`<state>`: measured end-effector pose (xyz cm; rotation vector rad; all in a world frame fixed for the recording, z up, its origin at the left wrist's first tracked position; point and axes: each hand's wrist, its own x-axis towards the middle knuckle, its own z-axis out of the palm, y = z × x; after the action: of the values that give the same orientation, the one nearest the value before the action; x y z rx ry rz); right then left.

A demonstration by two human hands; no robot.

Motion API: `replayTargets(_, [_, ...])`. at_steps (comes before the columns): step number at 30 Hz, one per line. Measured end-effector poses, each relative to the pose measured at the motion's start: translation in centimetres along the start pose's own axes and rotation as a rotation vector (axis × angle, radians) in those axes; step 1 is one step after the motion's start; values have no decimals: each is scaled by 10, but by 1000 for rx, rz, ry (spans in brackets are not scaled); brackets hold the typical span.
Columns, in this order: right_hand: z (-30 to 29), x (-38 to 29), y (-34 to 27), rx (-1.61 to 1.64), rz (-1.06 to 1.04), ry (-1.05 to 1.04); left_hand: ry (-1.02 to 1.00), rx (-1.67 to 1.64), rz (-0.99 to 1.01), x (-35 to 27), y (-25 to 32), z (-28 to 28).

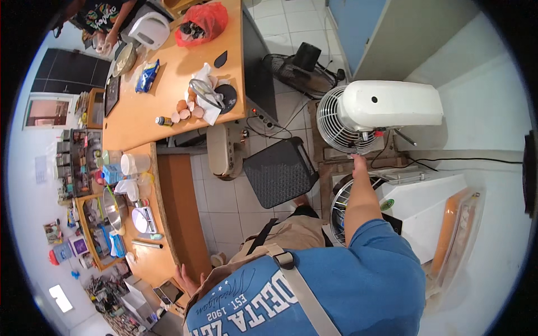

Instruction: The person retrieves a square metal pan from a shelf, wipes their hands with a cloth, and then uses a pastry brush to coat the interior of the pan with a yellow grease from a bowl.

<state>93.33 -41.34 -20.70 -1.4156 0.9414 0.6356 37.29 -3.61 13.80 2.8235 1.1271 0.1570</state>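
Observation:
My right arm reaches forward to a white stand mixer with a round wire guard. My right hand is at the guard's near edge, below the mixer head; its fingertips are partly hidden, so its grip is unclear. My left hand rests with spread fingers at the edge of the wooden counter, partly covered by my apron. Near it lies a dark phone-like device. Beneath my right forearm is a second white machine with a metal wire guard.
Cracked eggshells and a whisk lie on the table. A black step stool, a beige appliance and a fan stand on the tiled floor. Cables cross it. Another person's hands work near a bowl.

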Motion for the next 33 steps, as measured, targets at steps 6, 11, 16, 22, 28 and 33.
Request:
replayTargets(6, [42, 35, 33, -176, -262, -46, 15, 145, -7, -38, -10, -5])
replayTargets(11, [128, -27, 63, -311, -134, -314, -22, 106, -67, -49, -8, 3])
replayTargets(16, [131, -64, 95, -494, -345, -559, 42, -13, -88, -36, 17, 6])
replayTargets(22, [83, -92, 123, -828, -346, -586, 67, -61, -144, -77, -22, 43])
replayTargets(28, [89, -136, 109, -1234, -536, -415, 208, -195, -165, -99, -55, 83])
replayTargets(33, [162, -211, 111, -1008, -278, -665, 256, -265, -261, -141, -92, 96])
